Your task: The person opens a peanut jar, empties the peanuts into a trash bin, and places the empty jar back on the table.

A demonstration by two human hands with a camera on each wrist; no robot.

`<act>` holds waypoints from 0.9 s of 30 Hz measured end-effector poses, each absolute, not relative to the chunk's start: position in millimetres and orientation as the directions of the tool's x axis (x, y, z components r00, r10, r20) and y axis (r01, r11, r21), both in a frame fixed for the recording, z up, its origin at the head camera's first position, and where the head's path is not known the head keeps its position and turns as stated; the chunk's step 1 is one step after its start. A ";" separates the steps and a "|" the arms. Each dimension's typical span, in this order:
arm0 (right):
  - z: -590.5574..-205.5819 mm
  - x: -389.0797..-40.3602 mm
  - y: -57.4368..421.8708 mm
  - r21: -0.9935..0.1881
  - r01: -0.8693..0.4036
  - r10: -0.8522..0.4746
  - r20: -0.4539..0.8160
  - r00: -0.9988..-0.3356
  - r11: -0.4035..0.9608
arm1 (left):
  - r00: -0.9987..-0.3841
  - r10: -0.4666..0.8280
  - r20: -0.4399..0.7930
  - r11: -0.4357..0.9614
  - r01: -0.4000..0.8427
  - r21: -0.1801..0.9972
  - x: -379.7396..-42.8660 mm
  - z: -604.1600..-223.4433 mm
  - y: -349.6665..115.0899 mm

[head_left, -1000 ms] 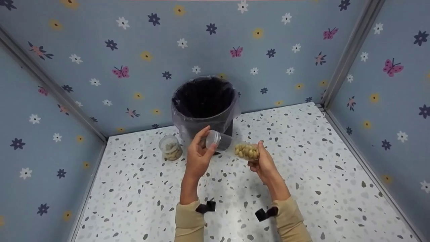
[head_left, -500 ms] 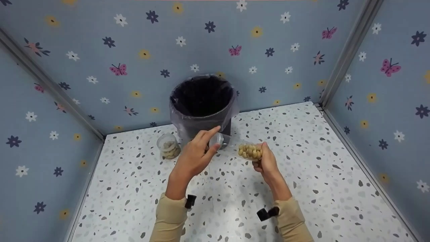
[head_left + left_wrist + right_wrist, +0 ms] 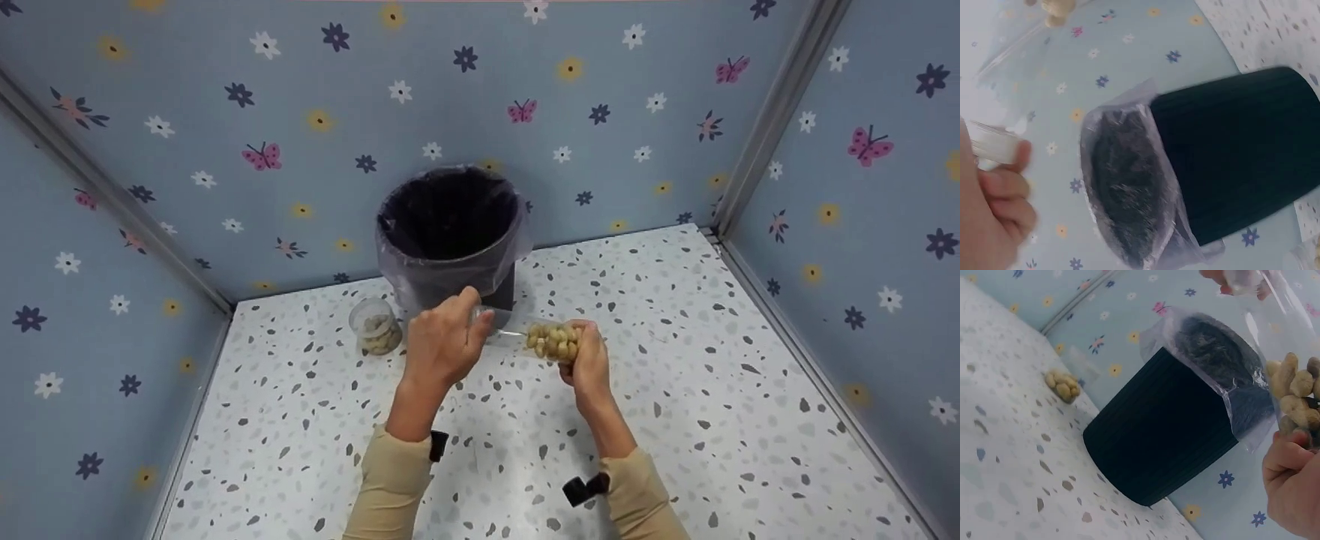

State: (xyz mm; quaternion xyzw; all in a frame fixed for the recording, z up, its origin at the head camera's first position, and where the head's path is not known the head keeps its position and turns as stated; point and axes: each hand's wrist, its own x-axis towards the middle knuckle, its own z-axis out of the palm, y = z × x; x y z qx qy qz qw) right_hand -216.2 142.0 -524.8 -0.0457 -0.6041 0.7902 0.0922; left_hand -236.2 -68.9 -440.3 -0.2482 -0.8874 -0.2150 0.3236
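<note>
My right hand [image 3: 592, 367] holds a clear plastic jar [image 3: 508, 336] on its side, wrapped around the end where the peanuts [image 3: 553, 341] are gathered. The left hand [image 3: 446, 337] grips the opposite end of the jar at its lid, fingers curled over it and mostly hiding it in the head view. In the left wrist view, a translucent ribbed lid [image 3: 996, 143] shows above the curled fingers [image 3: 1008, 205]. Seen from the right wrist, the peanuts [image 3: 1296, 394] rest inside the jar, right above the right hand [image 3: 1294, 489].
Behind the hands stands a dark trash bin [image 3: 450, 281] lined with a thin translucent bag [image 3: 517, 232]. Left of it, a second clear jar [image 3: 375, 311] partly filled with peanuts stands on the white speckled surface [image 3: 660, 300]. Flower-patterned panels [image 3: 300, 90] enclose the back and sides.
The left hand has turned over the lid end, its fingers now curled where they were more extended. The jar is still held sideways, its peanut end slightly shifted.
</note>
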 end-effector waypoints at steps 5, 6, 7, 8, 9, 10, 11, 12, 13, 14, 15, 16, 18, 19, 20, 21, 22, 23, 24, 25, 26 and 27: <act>-529.2 -216.6 140.9 -0.958 -0.115 0.209 0.059 -0.976 -0.264 | -0.753 0.265 0.602 0.817 0.508 0.275 -229.4 -435.7 -67.4; -530.4 -216.3 140.7 -0.956 -0.108 0.207 0.051 -0.977 -0.272 | -0.756 0.270 0.597 0.817 0.508 0.273 -228.2 -435.2 -67.0; -531.8 -216.0 140.5 -0.954 -0.102 0.206 0.044 -0.978 -0.282 | -0.756 0.273 0.595 0.817 0.509 0.272 -227.2 -435.1 -66.6; -533.4 -215.6 140.3 -0.952 -0.099 0.206 0.039 -0.978 -0.290 | -0.758 0.273 0.592 0.817 0.508 0.273 -226.4 -435.2 -66.0; -535.2 -215.2 140.3 -0.951 -0.095 0.207 0.034 -0.978 -0.296 | -0.760 0.271 0.591 0.818 0.505 0.275 -225.7 -435.5 -65.7; -537.0 -214.7 140.2 -0.948 -0.092 0.204 0.029 -0.978 -0.306 | -0.764 0.266 0.588 0.819 0.500 0.280 -225.0 -436.2 -65.5; -538.9 -214.0 140.2 -0.946 -0.090 0.204 0.027 -0.979 -0.311 | -0.769 0.258 0.585 0.821 0.494 0.288 -224.2 -437.1 -65.5; -540.9 -213.4 140.1 -0.944 -0.089 0.202 0.024 -0.979 -0.319 | -0.774 0.247 0.583 0.822 0.486 0.297 -223.4 -438.2 -65.8; -542.6 -212.3 140.0 -0.941 -0.088 0.198 0.023 -0.980 -0.326 | -0.779 0.232 0.583 0.824 0.475 0.307 -222.6 -439.5 -66.4; -544.2 -211.2 139.9 -0.940 -0.084 0.196 0.019 -0.980 -0.331 | -0.781 0.214 0.587 0.826 0.466 0.318 -221.6 -441.2 -67.5; -545.6 -210.2 139.8 -0.939 -0.080 0.192 0.015 -0.981 -0.336 | -0.779 0.201 0.594 0.823 0.463 0.329 -220.6 -442.7 -69.0; -546.7 -209.5 139.7 -0.936 -0.075 0.187 0.010 -0.982 -0.343 | -0.775 0.188 0.604 0.816 0.465 0.343 -219.5 -444.1 -70.6; -548.5 -209.3 139.7 -0.934 -0.065 0.185 -0.001 -0.983 -0.352 | -0.754 0.166 0.635 0.782 0.493 0.381 -217.2 -445.7 -74.1; -549.2 -209.7 140.1 -0.933 -0.061 0.186 -0.006 -0.983 -0.355 | -0.742 0.159 0.652 0.753 0.518 0.406 -215.9 -446.2 -76.0; -549.7 -210.7 140.5 -0.930 -0.059 0.189 -0.012 -0.982 -0.364 | -0.725 0.157 0.670 0.709 0.556 0.435 -214.4 -446.6 -77.7; -549.8 -211.5 141.0 -0.926 -0.057 0.191 -0.016 -0.981 -0.373 | -0.709 0.156 0.688 0.655 0.596 0.465 -212.6 -446.5 -79.0; -550.0 -212.5 141.5 -0.921 -0.056 0.193 -0.021 -0.981 -0.386 | -0.692 0.151 0.706 0.592 0.635 0.496 -210.6 -446.7 -80.0; -550.3 -213.4 142.2 -0.917 -0.052 0.195 -0.028 -0.980 -0.395 | -0.675 0.141 0.725 0.528 0.670 0.522 -208.3 -447.0 -80.6; -550.6 -214.2 142.7 -0.913 -0.049 0.196 -0.035 -0.980 -0.404 | -0.656 0.125 0.744 0.465 0.701 0.540 -205.6 -447.7 -81.1; -551.1 -214.8 143.2 -0.910 -0.040 0.195 -0.045 -0.980 -0.413 | -0.638 0.105 0.763 0.415 0.725 0.549 -202.8 -448.3 -81.1; -551.5 -215.1 143.5 -0.906 -0.031 0.192 -0.056 -0.980 -0.422 | -0.621 0.082 0.779 0.375 0.744 0.553 -199.8 -449.0 -80.9; -552.2 -215.2 143.6 -0.906 -0.021 0.189 -0.065 -0.980 -0.423 | -0.606 0.057 0.793 0.350 0.756 0.553 -197.1 -449.3 -80.3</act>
